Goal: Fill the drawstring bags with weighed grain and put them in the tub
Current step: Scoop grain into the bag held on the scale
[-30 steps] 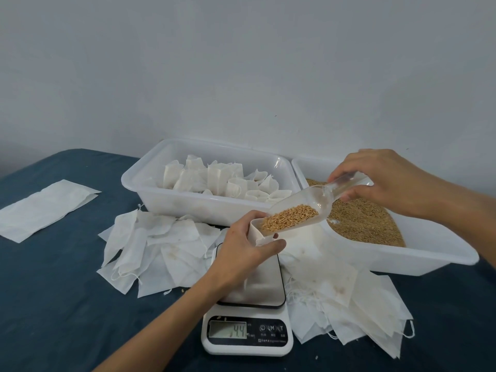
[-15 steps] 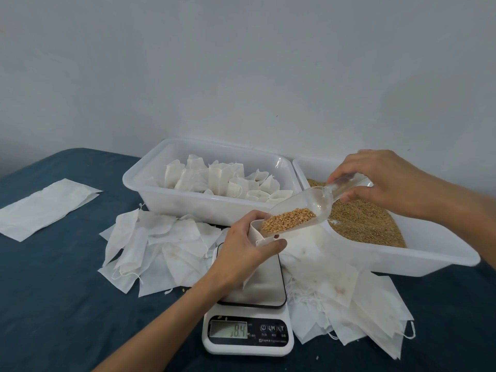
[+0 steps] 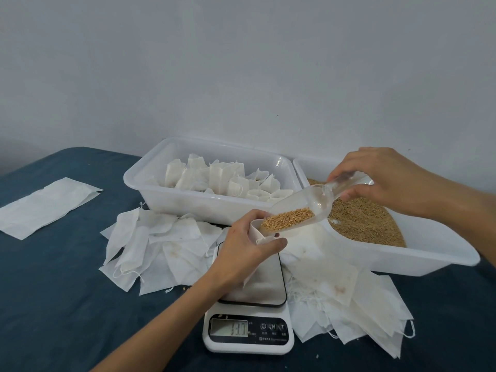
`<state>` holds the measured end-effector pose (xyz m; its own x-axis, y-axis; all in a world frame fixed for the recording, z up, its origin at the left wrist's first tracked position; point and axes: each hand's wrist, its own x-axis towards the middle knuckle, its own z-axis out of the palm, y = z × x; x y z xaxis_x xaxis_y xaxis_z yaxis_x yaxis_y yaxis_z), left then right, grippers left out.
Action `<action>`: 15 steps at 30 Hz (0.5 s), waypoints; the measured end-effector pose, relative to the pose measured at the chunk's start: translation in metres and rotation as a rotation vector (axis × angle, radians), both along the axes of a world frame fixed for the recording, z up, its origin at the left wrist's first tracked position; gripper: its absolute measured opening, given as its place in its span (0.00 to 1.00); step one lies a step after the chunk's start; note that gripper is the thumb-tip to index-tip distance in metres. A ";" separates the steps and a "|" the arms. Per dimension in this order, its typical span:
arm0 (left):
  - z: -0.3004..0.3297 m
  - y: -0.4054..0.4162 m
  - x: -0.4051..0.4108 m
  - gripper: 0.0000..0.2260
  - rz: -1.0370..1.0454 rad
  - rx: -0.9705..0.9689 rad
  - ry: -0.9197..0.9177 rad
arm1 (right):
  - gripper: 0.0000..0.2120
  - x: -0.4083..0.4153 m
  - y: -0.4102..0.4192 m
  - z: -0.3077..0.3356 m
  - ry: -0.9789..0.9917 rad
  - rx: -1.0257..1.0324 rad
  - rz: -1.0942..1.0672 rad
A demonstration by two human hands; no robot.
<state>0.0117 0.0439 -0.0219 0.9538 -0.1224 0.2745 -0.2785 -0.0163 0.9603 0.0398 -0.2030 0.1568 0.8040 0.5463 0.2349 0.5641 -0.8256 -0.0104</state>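
Scale (image 3: 248, 330) at bottom centre of frame, display lit; digits too soft to read with confidence. The drawstring bag (image 3: 256, 230) stands on its platform, mostly hidden behind my left hand (image 3: 243, 251).

Left hand: fingers and thumb curled round the bag's neck, holding the mouth open. The fabric looks thin and limp, so I judge it will not stand alone. Best hold is at the rim, just under the opening, lightly; any downward lean would likely skew the weight.

Scoop (image 3: 298, 214), clear plastic, centre of frame, lip resting at the bag's mouth, tilted down toward it. The grain (image 3: 288, 220) sits bunched at the front. Loose, small kernels: they should run suddenly once the tilt passes a point. Small taps seem safer than a steeper pour.

Right hand (image 3: 381, 181), centre right: fingers pinching the scoop handle from above. The rigid handle gives fine control of tilt.

Empty bags (image 3: 158, 245) lie flat in heaps either side of the scale. Light, easily dragged by a sleeve.

Further back, right: grain tub (image 3: 429, 253), heaped. Back centre: tub (image 3: 204, 205) holding filled bags (image 3: 214, 178), standing upright. A full bag should be soft-bodied with some weight; grip below the cinched neck. Far left, a flat white sheet (image 3: 45, 205) on the blue cloth.
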 end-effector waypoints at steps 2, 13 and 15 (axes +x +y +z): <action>0.000 0.000 0.000 0.15 0.003 0.007 -0.001 | 0.15 0.000 0.001 0.000 -0.002 -0.006 -0.002; 0.001 0.000 0.001 0.16 0.012 0.010 0.000 | 0.15 0.000 0.003 0.001 -0.022 -0.015 0.008; 0.001 0.000 0.001 0.16 0.008 0.007 0.005 | 0.15 0.000 0.002 0.002 -0.028 -0.016 0.008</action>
<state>0.0123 0.0440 -0.0212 0.9561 -0.1162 0.2691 -0.2737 -0.0255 0.9615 0.0402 -0.2007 0.1584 0.7931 0.5561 0.2485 0.5702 -0.8213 0.0182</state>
